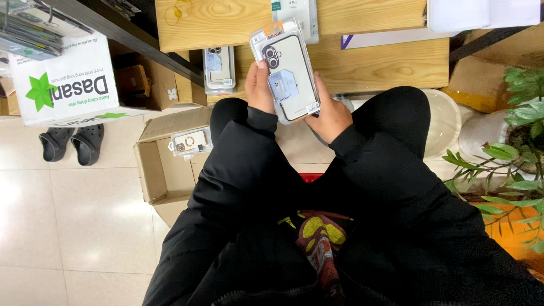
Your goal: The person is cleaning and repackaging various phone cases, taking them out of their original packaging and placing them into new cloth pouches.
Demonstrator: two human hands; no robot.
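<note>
Both hands gripped one packaged phone case [288, 71], a clear plastic pack with a pale case inside. The left hand [259, 88] closed around its left edge, thumb on the front near the camera cut-out; the right hand [331, 116] clasped the lower right corner from beneath. The pack was held up between the hands, just above the knees and in front of the wooden table [368, 65]. Its long axis ran near to far, tilted slightly left at the top, with the near end resting in the right hand. The hands were about equally close to it, the left higher along the edge and the right at the bottom.

Other packaged cases could be counted: one leaning by the table to the far left [219, 69], one lying in the open cardboard box [164, 170] on the floor to the left [190, 141], and part of another on the table at the far edge [297, 17]. That made four in view. A pair of dark sandals [72, 144] stood on the tiled floor to the left, beside a white carton [65, 85], and a potted plant [515, 147] stood to the right.
</note>
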